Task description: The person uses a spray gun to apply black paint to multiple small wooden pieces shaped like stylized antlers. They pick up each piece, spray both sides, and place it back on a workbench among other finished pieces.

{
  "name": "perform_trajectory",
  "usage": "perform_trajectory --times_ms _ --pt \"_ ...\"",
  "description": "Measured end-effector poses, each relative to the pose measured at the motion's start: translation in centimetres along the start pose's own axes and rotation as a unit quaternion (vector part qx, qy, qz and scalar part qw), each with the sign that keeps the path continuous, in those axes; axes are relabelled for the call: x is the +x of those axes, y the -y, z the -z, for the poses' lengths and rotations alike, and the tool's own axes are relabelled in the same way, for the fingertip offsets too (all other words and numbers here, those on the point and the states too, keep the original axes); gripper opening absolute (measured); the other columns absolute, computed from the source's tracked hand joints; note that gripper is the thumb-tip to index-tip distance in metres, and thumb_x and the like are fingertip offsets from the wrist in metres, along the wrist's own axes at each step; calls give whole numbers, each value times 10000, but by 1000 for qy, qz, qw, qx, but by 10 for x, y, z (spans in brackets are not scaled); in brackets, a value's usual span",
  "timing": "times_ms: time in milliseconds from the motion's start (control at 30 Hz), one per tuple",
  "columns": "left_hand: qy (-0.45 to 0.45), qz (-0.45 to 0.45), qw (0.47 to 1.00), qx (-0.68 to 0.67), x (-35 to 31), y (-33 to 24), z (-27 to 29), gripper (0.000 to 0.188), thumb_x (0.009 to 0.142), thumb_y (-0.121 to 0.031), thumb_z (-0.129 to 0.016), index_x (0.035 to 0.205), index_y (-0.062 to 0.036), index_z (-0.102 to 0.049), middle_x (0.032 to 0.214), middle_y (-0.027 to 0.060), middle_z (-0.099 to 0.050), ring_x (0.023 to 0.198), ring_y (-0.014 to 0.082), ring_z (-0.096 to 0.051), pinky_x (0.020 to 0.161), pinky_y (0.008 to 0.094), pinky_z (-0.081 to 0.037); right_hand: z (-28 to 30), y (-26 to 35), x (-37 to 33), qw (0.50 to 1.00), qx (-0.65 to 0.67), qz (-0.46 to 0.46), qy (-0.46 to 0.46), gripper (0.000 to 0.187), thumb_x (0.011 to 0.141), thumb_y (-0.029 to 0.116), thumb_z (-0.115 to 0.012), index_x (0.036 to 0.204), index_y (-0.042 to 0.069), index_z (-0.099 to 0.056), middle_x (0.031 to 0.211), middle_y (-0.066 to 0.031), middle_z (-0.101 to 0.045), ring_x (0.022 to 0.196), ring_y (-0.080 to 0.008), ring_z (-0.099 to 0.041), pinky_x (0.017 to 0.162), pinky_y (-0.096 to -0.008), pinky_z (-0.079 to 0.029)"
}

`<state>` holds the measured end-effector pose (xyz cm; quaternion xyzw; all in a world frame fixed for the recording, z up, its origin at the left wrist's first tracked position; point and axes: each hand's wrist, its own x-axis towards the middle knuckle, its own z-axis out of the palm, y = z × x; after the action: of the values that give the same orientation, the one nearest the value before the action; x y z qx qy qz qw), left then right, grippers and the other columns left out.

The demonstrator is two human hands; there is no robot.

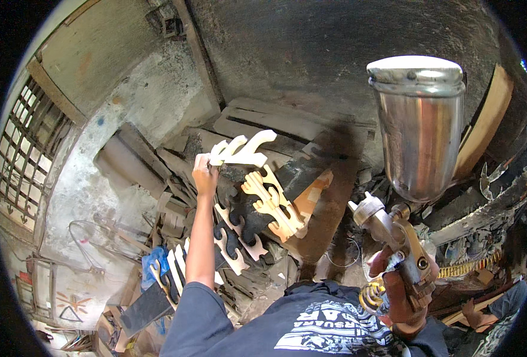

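My left hand is raised on an outstretched arm, fingers closed around one end of a pale wooden piece with curved prongs. In my right hand is a spray gun, gripped by its handle. A large shiny metal cup stands upright on the gun, and the nozzle points left toward the middle. Below the raised piece, light wooden pieces with curved cut-outs stand close together. More such notched pieces lie nearer, beside my left forearm.
Dusty boards lie against the dark back wall. A brown board rests beyond the notched pieces. At left are a blue plastic bag and a barred window. A yellow coiled hose and another person's hand appear lower right.
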<state>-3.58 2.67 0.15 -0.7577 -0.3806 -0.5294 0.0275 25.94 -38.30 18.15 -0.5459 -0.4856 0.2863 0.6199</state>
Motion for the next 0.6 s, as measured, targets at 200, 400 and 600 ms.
perform_trajectory --times_ms 200,400,600 --pt "40 -27 999 25 9 1 0 159 806 -13 -576 964 -35 -573 936 157 -587 842 370 -601 693 407 -488 -12 -3 12 997 -58 36 28 199 801 76 -673 956 -23 -598 702 -125 -623 559 -240 -622 518 -338 -470" --pt "53 -22 998 26 6 -2 -3 190 809 -22 -578 998 -38 -582 983 162 -603 883 382 -608 727 414 -502 -10 -5 18 996 -82 16 41 176 811 84 -674 936 -20 -610 675 -101 -603 535 -211 -593 506 -322 -455" --pt "57 10 998 -28 10 -8 3 172 799 -30 -657 965 -9 -618 903 120 -650 808 252 -656 710 334 -517 -11 -13 22 996 52 -34 -58 256 890 102 -637 1096 -34 -569 803 -64 -642 698 -106 -607 611 -245 -475"
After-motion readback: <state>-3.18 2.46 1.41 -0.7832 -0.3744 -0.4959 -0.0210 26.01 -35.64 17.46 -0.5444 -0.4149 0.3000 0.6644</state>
